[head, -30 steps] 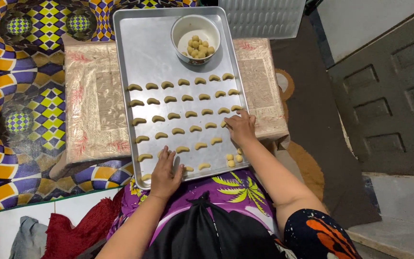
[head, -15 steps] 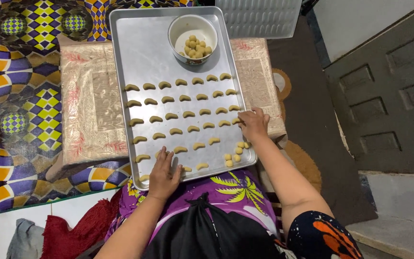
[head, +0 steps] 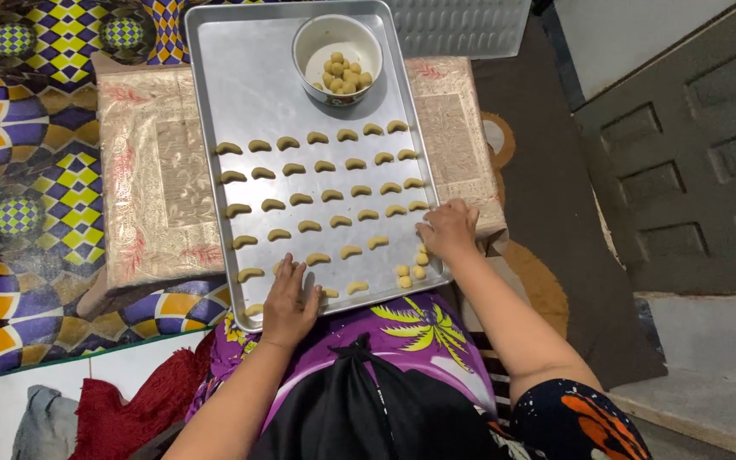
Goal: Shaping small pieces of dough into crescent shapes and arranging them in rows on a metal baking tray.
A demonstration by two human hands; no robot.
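The baking tray [head: 240, 77] is seen drawn nearer since the earlier frame. The left hand [head: 290, 298] is spread flat beside crescent cookies [head: 325, 194]; the right hand [head: 448, 230] is curled at mid-right, its pinch unclear. Rows could be smudged by sliding palms.

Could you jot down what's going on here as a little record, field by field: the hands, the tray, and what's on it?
Left hand: left hand flat on the tray's near edge, fingers spread, holding nothing
Right hand: right hand at the tray's right edge, fingertips on the metal beside the small dough balls
Tray: metal baking tray on a cloth-covered low table
On tray: rows of crescent-shaped dough pieces
Bowl: white bowl at the far end, holding more dough balls
Floor: patterned mat
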